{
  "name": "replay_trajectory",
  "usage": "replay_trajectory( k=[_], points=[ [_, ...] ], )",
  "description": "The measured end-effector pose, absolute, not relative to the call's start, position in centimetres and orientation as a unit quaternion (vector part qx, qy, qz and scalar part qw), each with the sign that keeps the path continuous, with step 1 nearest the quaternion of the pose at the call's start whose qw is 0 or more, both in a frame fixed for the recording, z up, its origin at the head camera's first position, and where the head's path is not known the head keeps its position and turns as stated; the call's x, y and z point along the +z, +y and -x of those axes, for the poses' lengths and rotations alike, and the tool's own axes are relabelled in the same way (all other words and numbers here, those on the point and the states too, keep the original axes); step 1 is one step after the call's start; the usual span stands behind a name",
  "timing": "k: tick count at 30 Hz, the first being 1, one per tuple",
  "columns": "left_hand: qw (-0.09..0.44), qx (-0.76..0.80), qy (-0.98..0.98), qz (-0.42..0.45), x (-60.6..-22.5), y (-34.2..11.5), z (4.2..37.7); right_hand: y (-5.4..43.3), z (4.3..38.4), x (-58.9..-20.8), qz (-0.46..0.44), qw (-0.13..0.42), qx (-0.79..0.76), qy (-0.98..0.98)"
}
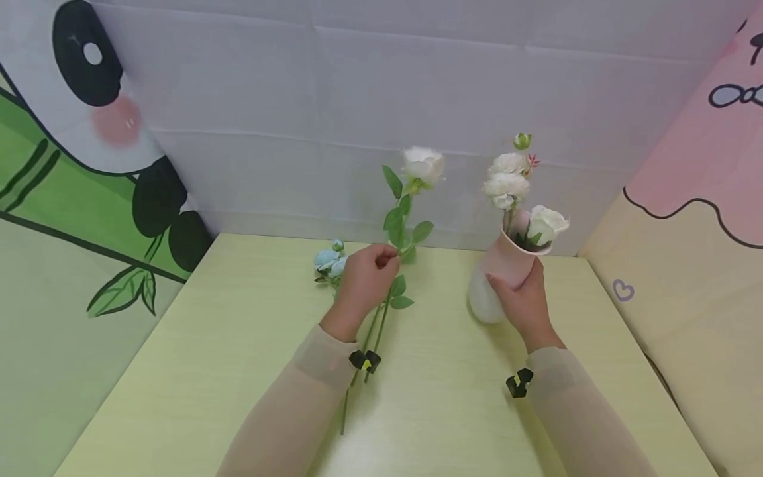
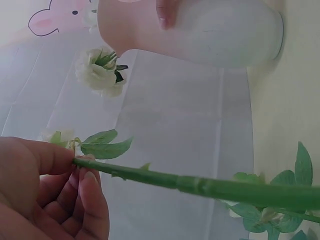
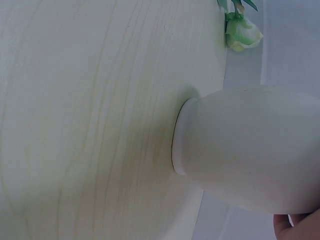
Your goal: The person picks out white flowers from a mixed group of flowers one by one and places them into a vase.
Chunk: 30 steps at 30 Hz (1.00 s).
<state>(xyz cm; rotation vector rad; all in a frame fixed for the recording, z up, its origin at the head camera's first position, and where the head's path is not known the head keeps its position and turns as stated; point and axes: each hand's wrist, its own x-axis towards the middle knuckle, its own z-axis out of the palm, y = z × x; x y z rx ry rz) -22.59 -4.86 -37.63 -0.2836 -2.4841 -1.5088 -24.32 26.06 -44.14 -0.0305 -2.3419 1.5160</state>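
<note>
My left hand [image 1: 366, 278] pinches the green stem [image 2: 145, 175] of a white rose [image 1: 423, 165] between thumb and fingers. The bloom stands above the hand, with leaves just below it and the stem running down past the wrist. On the right, a pink-and-white vase [image 1: 491, 291] holds white ranunculus-like blooms [image 1: 507, 185] and a white rose [image 1: 548, 225]. My right hand [image 1: 527, 301] grips the vase below its rim, thumb on the near side. Some of its fingers are hidden behind the vase.
Pale blue flowers [image 1: 326, 260] lie on the wood-grain table [image 1: 250, 344] beyond the left hand, partly covered by it. A light cloth backdrop [image 1: 256, 99] rises behind the table. Printed cartoon panels [image 1: 673, 212] flank both sides.
</note>
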Motion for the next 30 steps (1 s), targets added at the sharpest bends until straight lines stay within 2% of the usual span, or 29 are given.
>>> replay_trajectory(
  k=[24, 30],
  points=[
    [0.146, -0.555, -0.810, 0.121, -34.5, -4.7, 21.8, 26.0, 24.4, -44.3, 0.015, 0.171, 0.527, -0.832],
    [0.128, -0.571, -0.798, 0.142, -33.7, -3.9, 21.9, 26.1, 24.3, -44.3, 0.016, 0.167, 0.532, -0.830]
  ],
)
